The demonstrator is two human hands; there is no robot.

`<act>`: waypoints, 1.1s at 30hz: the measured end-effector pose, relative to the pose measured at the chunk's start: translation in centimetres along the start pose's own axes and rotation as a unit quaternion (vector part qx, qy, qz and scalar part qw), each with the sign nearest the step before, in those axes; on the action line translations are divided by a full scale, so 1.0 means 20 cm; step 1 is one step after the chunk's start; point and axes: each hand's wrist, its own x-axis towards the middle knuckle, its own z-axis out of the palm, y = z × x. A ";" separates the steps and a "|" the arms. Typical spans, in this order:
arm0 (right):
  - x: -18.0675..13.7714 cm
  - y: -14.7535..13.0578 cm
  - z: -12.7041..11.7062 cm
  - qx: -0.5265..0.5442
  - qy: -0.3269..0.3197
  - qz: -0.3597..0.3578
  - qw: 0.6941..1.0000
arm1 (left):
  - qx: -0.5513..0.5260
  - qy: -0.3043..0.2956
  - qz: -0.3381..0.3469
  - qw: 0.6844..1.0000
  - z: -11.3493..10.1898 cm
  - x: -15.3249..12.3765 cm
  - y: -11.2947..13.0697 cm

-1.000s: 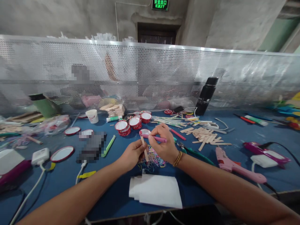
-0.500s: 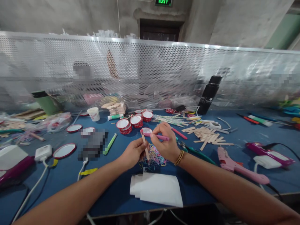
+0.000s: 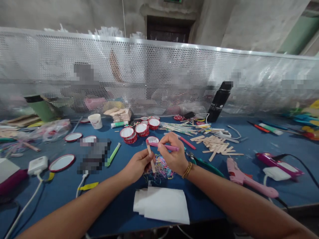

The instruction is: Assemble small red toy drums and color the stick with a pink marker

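My left hand pinches a flat wooden stick, held nearly upright over the blue table. My right hand grips a pink pen with its tip against the top of the stick. A gold bracelet is on my right wrist. Under both hands lies a tangle of coloured rubber bands. Just behind the stick's top sits a small round red-rimmed mirror.
White folded paper lies at the near edge. Loose wooden sticks, a pink glue gun, green pliers, red-rimmed lids, oval mirrors, a black bottle and a perforated metal screen surround the work spot.
Both hands keep the same hold on stick and pen. The view has tilted down and drifted slightly, so the exit sign has left the top edge.
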 end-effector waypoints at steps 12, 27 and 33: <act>0.01 0.02 -0.01 -0.026 -0.006 0.002 1.000 | -0.009 -0.005 0.000 1.000 0.01 -0.02 0.02; 0.03 0.03 -0.01 -0.020 -0.008 0.004 1.000 | 0.005 -0.003 -0.006 1.000 0.00 -0.01 0.03; 0.02 0.02 -0.01 -0.014 -0.022 0.025 0.999 | -0.005 0.018 -0.003 1.000 0.01 -0.02 0.06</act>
